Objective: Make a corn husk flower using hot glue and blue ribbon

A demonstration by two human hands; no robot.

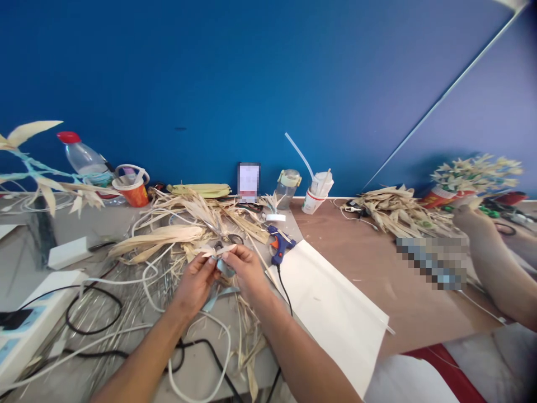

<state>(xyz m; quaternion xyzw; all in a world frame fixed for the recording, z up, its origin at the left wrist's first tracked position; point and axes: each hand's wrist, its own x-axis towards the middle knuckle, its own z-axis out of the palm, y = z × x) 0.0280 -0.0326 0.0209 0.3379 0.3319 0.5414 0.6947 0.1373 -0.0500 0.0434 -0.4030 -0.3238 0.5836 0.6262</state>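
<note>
Over the middle of the cluttered table, my left hand (193, 282) and my right hand (248, 270) meet fingertip to fingertip. Between them they pinch a small pale corn husk piece (229, 248) whose pointed ends stick out to both sides. A light blue strip (225, 267) hangs from under my right fingers, and more of it lies on the table below. Both hands are closed, and my fingers hide the join of husk and strip. Dark scissors handles (237, 239) show just behind. To the right of my hands lies a blue glue gun (282, 244).
Dried corn husks (159, 238), clear rods and looping white cables surround my hands. A white power strip (39, 319) lies left, a white board (335, 313) right. Behind stand a phone (249, 182), a jar (287, 187) and a paper cup (314, 201). Another person's arm (489, 257) is far right.
</note>
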